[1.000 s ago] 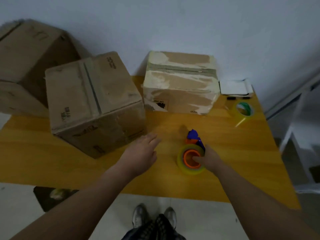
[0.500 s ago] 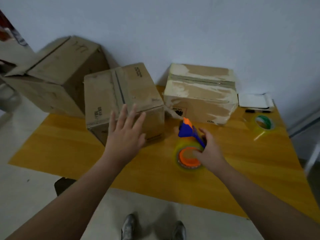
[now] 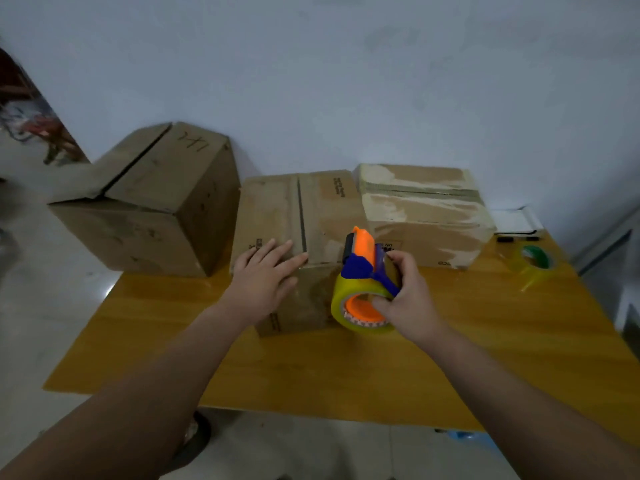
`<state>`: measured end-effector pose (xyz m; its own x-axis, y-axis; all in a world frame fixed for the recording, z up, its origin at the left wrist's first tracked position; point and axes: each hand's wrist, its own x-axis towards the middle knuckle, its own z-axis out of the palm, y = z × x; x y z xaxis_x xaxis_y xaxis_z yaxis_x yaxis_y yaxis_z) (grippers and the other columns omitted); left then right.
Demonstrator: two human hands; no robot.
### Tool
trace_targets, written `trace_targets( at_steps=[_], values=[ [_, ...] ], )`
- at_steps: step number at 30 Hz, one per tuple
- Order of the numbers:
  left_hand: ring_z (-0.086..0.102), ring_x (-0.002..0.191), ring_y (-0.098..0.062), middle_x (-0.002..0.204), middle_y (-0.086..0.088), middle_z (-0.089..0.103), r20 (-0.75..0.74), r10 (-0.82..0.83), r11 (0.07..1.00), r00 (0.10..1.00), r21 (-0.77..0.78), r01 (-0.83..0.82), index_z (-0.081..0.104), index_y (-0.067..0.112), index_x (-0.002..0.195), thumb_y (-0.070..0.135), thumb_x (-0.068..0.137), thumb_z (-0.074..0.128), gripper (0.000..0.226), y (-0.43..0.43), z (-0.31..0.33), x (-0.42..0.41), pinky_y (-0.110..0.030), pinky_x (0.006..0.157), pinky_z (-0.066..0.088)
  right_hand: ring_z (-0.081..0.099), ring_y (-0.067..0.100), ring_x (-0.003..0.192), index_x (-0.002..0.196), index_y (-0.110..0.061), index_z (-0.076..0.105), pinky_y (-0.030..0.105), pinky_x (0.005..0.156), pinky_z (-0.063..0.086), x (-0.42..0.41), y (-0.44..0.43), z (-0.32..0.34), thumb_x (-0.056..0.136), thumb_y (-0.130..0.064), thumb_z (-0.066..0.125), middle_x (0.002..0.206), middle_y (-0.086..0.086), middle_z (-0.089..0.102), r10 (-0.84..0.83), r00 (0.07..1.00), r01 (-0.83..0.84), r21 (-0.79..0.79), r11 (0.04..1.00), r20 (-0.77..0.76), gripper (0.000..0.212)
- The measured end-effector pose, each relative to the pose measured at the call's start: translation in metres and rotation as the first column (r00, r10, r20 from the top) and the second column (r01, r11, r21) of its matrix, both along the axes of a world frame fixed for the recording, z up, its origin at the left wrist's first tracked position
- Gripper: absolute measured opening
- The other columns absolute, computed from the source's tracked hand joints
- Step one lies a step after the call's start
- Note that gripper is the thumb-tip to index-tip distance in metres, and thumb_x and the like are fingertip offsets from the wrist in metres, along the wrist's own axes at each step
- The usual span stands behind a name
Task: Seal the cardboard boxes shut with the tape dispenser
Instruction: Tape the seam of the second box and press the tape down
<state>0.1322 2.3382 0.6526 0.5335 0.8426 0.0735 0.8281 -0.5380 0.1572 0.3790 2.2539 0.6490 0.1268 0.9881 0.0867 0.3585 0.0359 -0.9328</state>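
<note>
Three cardboard boxes stand along the wall. The middle box [image 3: 277, 209] sits on the yellow table [image 3: 346, 368], its top flaps meeting at a dark seam. My left hand [image 3: 265, 278] rests flat on the near edge of that box, fingers straight. My right hand [image 3: 407, 296] grips the tape dispenser [image 3: 362, 285], blue and orange with a yellowish roll, lifted just right of the box's near corner. A torn, tape-marked box [image 3: 422, 209] stands to the right. A larger box [image 3: 156, 195] stands left of the table with its flap ajar.
A spare green tape roll [image 3: 535, 259] lies at the table's right back. Behind it are a black marker [image 3: 516, 239] and white paper [image 3: 516, 220]. The wall runs close behind the boxes. Grey floor lies left and in front of the table.
My left hand came down from the air onto the middle box's top. My right hand lifted the tape dispenser higher, toward the box's near right corner. The view shifted left.
</note>
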Motion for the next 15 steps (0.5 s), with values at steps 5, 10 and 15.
trace_targets(
  at_steps=[5, 10, 15],
  values=[
    [0.058, 0.105, -0.010, 0.107, 0.009, 0.066, 0.625, 0.359, 0.845, 0.693, -0.532, 0.043, 0.065, 0.031, 0.104, 0.081, 0.077, 0.013, 0.078, -0.010, 0.047, 0.006, -0.028, 0.085, 0.043, 0.056, 0.013, 0.100, 0.109, -0.053, 0.035, 0.023, 0.073, 0.050, -0.026, 0.004, 0.010, 0.072, -0.008, 0.074, 0.117, -0.004, 0.050, -0.047, 0.993, 0.043, 0.044, 0.998, 0.109, 0.070],
    [0.064, 0.070, -0.015, 0.073, 0.003, 0.071, 0.539, 0.536, 0.630, 0.650, -0.768, 0.117, 0.067, 0.019, 0.090, 0.070, 0.085, 0.036, 0.059, -0.020, 0.064, -0.006, -0.026, 0.065, 0.046, 0.051, 0.013, 0.103, 0.115, -0.048, 0.034, 0.018, 0.074, 0.044, -0.046, 0.007, 0.018, 0.071, -0.010, 0.076, 0.114, -0.010, 0.045, -0.036, 0.967, 0.015, 0.085, 0.996, 0.252, 0.072],
    [0.057, 0.058, -0.007, 0.063, 0.003, 0.065, 0.603, 0.505, 0.727, 0.617, -0.683, 0.072, 0.063, 0.014, 0.079, 0.023, 0.094, 0.057, 0.018, -0.014, 0.063, -0.034, -0.021, 0.056, 0.046, 0.043, 0.007, 0.106, 0.141, -0.058, 0.010, 0.022, 0.075, 0.043, -0.061, 0.010, 0.029, 0.074, -0.019, 0.076, 0.120, -0.019, 0.037, 0.066, 0.840, -0.103, 0.039, 0.994, 0.539, 0.102]
  ],
)
